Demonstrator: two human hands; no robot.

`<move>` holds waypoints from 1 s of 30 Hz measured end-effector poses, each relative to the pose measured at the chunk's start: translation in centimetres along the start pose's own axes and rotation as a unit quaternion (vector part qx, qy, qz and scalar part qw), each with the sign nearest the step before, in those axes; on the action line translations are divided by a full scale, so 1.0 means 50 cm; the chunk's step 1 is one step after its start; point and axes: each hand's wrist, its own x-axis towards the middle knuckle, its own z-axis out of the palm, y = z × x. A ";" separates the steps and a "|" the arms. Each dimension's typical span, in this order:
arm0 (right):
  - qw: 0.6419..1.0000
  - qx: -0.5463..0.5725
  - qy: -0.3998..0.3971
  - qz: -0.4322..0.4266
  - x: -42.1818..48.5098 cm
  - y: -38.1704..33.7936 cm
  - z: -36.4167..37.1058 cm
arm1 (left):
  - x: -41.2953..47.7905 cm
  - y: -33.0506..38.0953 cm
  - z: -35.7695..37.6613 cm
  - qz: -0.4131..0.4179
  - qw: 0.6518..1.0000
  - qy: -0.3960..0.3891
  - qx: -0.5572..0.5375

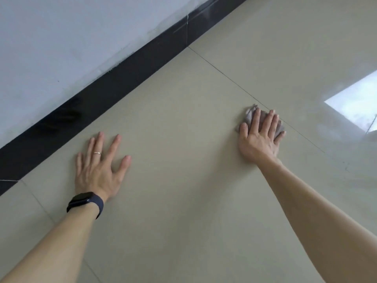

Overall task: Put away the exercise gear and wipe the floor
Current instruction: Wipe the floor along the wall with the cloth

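Observation:
A small grey cloth (249,116) lies crumpled on the glossy beige tiled floor (183,129), right of centre, over a grout line. My right hand (260,135) presses flat on the cloth with straight, spread fingers, covering most of it. My left hand (100,166) rests flat on the bare tile at the left, fingers spread, holding nothing. It wears a ring, and a dark smartwatch sits on the wrist. No exercise gear is in view.
A black skirting board (114,84) runs diagonally along the foot of a white wall (71,37) at the upper left. A bright window reflection (355,103) shines on the floor at the far right. Grout lines cross the tiles.

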 end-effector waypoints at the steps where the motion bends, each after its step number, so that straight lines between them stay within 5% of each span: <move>1: 1.000 0.005 0.007 0.002 -0.002 -0.027 0.010 | 0.004 0.002 0.000 -0.003 1.000 -0.001 -0.002; 5: 0.984 -0.056 -0.007 -0.168 -0.101 -0.098 0.064 | 0.006 -0.004 0.000 0.000 1.000 -0.005 -0.002; 10: 0.908 -0.136 -0.038 -0.395 -0.107 -0.094 0.060 | 0.002 -0.007 -0.002 0.008 1.000 0.002 -0.011; 13: 0.920 -0.146 -0.040 -0.361 0.008 -0.110 0.012 | 0.006 -0.006 -0.005 0.006 1.000 0.000 -0.009; 19: 0.997 -0.021 -0.006 -0.077 0.108 -0.277 0.022 | 0.008 -0.010 -0.002 0.003 1.000 0.001 -0.010; 21: 0.988 -0.038 -0.008 -0.151 0.053 -0.323 0.055 | 0.010 -0.009 -0.004 0.006 1.000 0.000 -0.008; 25: 0.886 -0.135 -0.050 -0.441 -0.010 -0.326 0.074 | 0.009 -0.012 -0.005 0.007 1.000 -0.003 -0.006; 27: 0.878 -0.150 -0.050 -0.453 0.051 -0.324 0.050 | 0.010 -0.012 -0.004 0.007 1.000 -0.005 -0.006; 30: 0.934 -0.134 -0.031 -0.329 0.169 -0.361 0.018 | 0.012 -0.012 -0.001 0.006 1.000 -0.002 -0.004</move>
